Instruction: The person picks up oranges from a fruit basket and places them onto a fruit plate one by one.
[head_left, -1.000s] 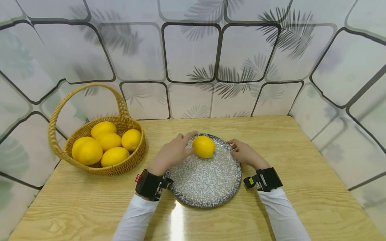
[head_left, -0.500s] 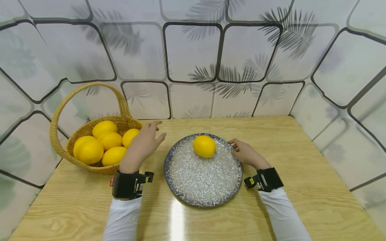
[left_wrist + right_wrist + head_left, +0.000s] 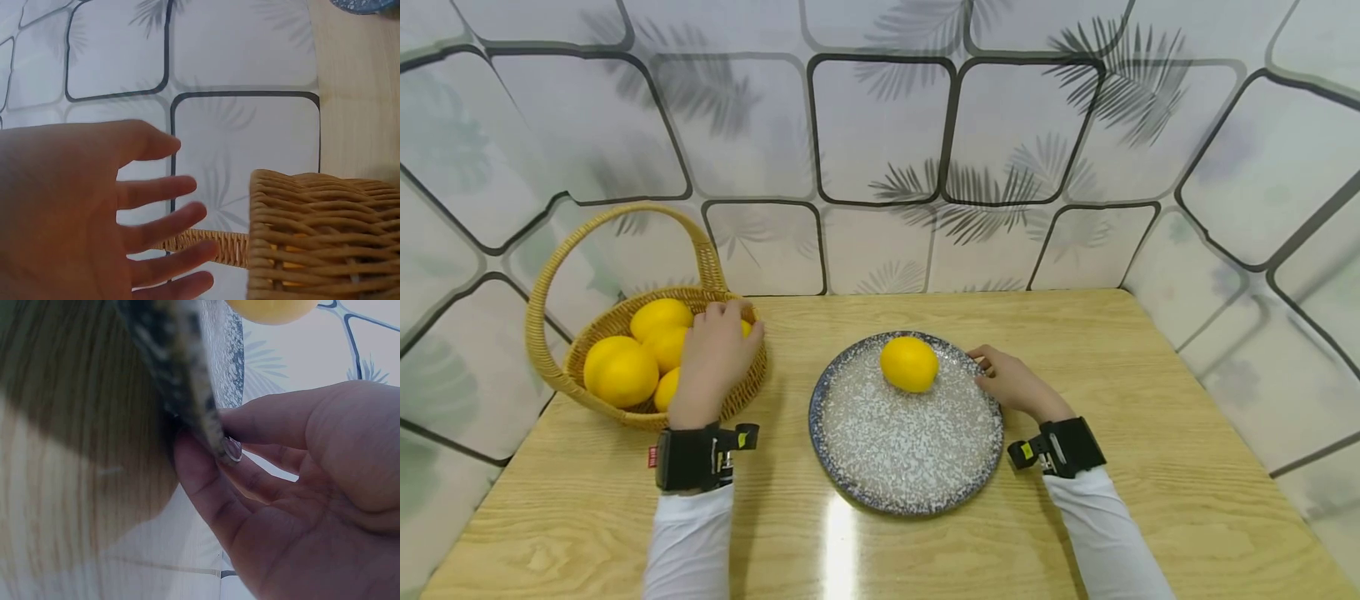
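My left hand (image 3: 718, 354) is over the right part of the wicker basket (image 3: 753, 385), covering some of the lemons (image 3: 628, 377) inside. In the left wrist view its fingers (image 3: 165, 234) are spread and nearly straight, with nothing in the grasp, close to the woven wall. A round speckled grey plate (image 3: 910, 458) with a dark rim sits mid-table, and one lemon (image 3: 909, 364) lies near its far edge. At the plate's right side, my right hand (image 3: 1018, 387) pinches the rim, thumb on the upper face and fingers beneath, as the right wrist view shows.
The basket's tall arched handle (image 3: 542, 283) rises on the left. A patterned wall (image 3: 880, 133) backs the wooden table (image 3: 1150, 500), and another panel (image 3: 1285, 250) flanks it on the right.
My left hand has moved left from beside the lemon on the plate to above the basket. That lemon stays on the plate, and my right hand has kept its place at the rim.
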`<state>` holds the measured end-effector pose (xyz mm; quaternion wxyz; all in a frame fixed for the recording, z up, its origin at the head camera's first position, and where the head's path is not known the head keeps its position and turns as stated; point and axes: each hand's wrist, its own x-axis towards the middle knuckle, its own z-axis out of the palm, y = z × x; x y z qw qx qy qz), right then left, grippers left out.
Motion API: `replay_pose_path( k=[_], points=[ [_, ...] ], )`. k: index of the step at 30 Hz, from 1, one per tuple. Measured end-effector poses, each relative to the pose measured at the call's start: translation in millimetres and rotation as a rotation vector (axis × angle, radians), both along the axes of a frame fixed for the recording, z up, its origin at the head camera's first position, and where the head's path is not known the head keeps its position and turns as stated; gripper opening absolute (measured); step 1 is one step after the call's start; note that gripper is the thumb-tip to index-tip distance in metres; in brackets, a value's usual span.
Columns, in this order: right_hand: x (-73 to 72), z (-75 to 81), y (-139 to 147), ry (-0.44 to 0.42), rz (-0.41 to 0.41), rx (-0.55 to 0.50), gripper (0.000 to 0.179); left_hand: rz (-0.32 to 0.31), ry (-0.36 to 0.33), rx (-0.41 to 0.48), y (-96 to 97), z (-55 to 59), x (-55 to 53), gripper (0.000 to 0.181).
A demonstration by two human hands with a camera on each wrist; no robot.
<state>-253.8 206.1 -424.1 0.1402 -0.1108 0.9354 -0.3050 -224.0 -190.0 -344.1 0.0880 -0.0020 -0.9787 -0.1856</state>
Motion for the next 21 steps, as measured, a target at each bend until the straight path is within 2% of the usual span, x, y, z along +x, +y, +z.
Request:
replay_pose_path(
  k=[5, 8, 15, 21],
  points=[
    [1.1, 0.0, 2.4, -0.006, -0.002, -0.001, 0.047, 0.065, -0.026, 0.028, -4.1, -4.4, 1.2, 0.053],
    [1.8, 0.1, 3.0, -0.011, -0.007, 0.003, 0.047, 0.080, -0.061, 0.035, -9.4, -7.2, 2.4, 0.055],
    [1.1, -0.8, -1.1, -0.011, 0.007, -0.015, 0.047, 0.072, -0.178, 0.016, -18.7, -13.5, 2.4, 0.059],
    [0.6, 1.5, -2.1, -0.010, -0.006, -0.020, 0.047, 0.028, -0.174, -0.065, -22.7, -21.2, -12.9, 0.059]
  ],
)
